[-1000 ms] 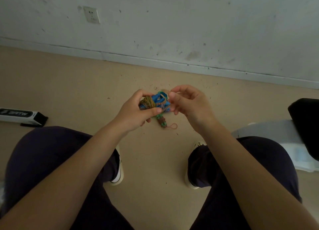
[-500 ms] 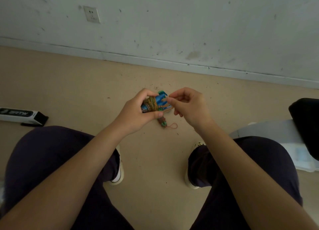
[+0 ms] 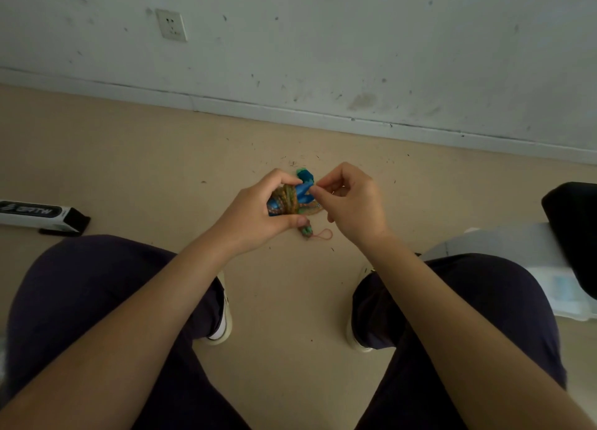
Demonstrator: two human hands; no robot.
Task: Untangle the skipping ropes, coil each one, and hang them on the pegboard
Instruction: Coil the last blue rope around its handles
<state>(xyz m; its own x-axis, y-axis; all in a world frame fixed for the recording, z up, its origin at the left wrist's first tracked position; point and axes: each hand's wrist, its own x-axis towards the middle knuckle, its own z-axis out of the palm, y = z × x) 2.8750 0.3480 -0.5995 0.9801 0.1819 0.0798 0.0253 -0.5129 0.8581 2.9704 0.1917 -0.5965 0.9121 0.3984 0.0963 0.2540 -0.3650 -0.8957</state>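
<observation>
Since a second ago we have drawn both hands slightly closer, tightening on the rope bundle held above the floor between our knees. Our left hand curls round the wound cords; our right hand pinches a strand beside the blue handle. We judge it light, soft and snag-prone, best gripped at the stiff handles.
</observation>
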